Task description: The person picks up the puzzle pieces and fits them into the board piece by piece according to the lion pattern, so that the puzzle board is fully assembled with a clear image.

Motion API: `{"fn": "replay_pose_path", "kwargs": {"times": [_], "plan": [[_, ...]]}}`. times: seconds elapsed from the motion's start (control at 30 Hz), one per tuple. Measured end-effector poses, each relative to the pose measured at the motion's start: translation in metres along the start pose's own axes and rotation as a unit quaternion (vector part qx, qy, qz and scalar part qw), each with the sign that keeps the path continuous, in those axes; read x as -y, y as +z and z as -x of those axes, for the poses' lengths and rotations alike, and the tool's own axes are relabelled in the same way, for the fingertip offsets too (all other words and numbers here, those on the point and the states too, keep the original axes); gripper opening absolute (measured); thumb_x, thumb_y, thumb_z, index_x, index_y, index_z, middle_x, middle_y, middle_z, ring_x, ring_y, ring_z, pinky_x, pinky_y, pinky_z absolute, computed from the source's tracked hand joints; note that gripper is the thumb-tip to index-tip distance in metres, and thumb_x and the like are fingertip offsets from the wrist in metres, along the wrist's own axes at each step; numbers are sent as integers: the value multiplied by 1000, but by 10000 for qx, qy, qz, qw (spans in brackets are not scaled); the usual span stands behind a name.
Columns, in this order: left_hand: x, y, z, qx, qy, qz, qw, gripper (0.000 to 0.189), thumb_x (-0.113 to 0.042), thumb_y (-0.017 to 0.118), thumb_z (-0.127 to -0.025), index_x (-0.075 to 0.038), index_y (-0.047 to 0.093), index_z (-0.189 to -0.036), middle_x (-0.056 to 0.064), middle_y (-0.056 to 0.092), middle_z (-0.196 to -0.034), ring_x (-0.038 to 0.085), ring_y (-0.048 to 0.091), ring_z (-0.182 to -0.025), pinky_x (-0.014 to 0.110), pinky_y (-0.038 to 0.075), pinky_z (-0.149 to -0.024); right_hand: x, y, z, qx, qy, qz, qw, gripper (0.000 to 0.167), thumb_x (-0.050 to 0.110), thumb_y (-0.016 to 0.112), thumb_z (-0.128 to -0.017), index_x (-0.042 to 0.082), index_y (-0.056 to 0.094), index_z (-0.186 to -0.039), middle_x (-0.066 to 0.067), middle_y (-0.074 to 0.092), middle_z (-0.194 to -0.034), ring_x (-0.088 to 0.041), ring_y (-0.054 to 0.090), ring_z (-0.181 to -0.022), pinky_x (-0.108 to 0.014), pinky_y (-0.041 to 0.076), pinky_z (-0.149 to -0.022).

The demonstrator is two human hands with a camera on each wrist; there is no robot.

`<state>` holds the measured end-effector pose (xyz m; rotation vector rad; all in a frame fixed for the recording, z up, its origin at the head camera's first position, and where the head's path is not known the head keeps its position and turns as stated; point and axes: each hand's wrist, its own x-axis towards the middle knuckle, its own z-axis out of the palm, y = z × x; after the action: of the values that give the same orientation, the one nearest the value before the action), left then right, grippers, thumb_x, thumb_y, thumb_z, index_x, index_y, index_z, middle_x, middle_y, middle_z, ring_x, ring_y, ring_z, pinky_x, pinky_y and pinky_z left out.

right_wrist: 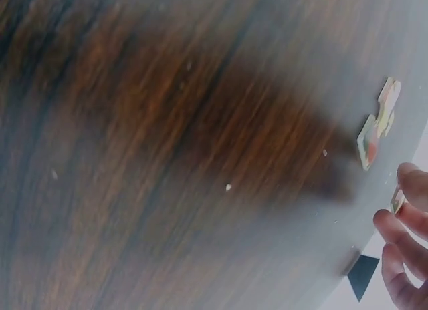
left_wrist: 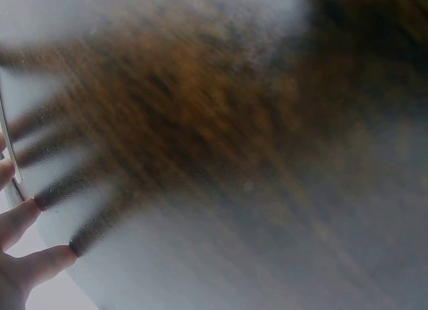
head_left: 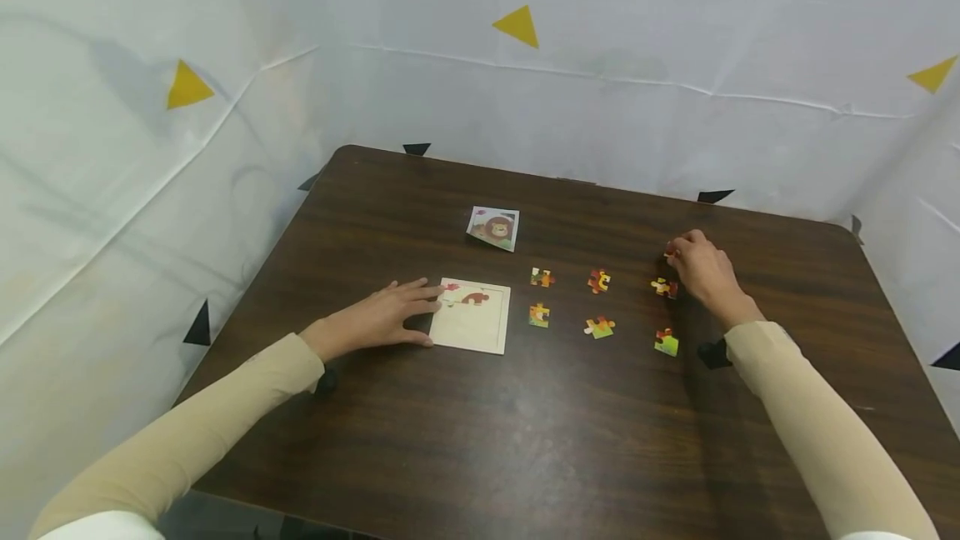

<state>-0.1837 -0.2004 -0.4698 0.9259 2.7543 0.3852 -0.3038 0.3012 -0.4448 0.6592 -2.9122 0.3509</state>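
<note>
My left hand (head_left: 378,317) lies at the left side of a square pale puzzle tray (head_left: 468,332), its fingers spread and fairly straight, fingertips on the rim. Inside the tray's upper part a puzzle section (head_left: 473,299) shows a pink flower and brown mane. On the far right, my right hand (head_left: 703,269) pinches a small jigsaw piece (head_left: 670,253) between thumb and fingers; the same piece (right_wrist: 398,198) is partly hidden by fingers in the right wrist view. Just in front of that hand is another piece (head_left: 664,287), orange and yellow.
More loose pieces lie between the hands: an orange one (head_left: 542,277), a red-yellow one (head_left: 598,281) and several with green parts, such as one (head_left: 666,342) at front right. Behind the tray rests a lion picture card (head_left: 495,227) with a curled corner. White sheeting borders the brown table (head_left: 525,440).
</note>
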Motion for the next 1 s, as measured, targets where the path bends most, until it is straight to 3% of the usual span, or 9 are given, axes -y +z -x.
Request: {"fn": "replay_pose_path", "kwargs": {"times": [0.17, 0.33, 0.73, 1.0], "plan": [[-1, -1, -3, 37, 8, -22, 10000, 69, -51, 68, -85, -15, 51, -141, 2, 33, -155, 31, 25, -143, 64, 25, -107, 5, 0, 1, -124, -137, -228, 9996, 19, 3, 60, -94, -8, 62, -109, -29, 50, -109, -39, 57, -77, -52, 47, -57], [0, -3, -3, 17, -72, -21, 10000, 69, -51, 69, -84, -14, 52, -140, 2, 34, -154, 30, 25, -143, 63, 24, -108, 20, 1, -3, -385, -219, -125, 9989, 17, 5, 63, -93, -4, 65, -108, -26, 53, -108, -34, 56, -74, -46, 43, -52], [0, -1, -3, 74, -148, -19, 9999, 69, -52, 67, -85, -15, 51, -141, 1, 33, -155, 29, 24, -144, 63, 24, -108, 58, 8, -11, -550, -266, -382, 9974, 16, 4, 66, -90, -3, 67, -105, -24, 56, -107, -35, 58, -72, -50, 47, -55], [-1, -1, -1, 85, -149, 32, 9998, 70, -52, 67, -84, -15, 51, -141, 1, 32, -155, 29, 24, -144, 63, 23, -108, 71, 10, -14, -614, -442, -478, 9960, 32, 3, 66, -89, -4, 61, -121, -25, 57, -111, -34, 59, -70, -49, 48, -56]]}}
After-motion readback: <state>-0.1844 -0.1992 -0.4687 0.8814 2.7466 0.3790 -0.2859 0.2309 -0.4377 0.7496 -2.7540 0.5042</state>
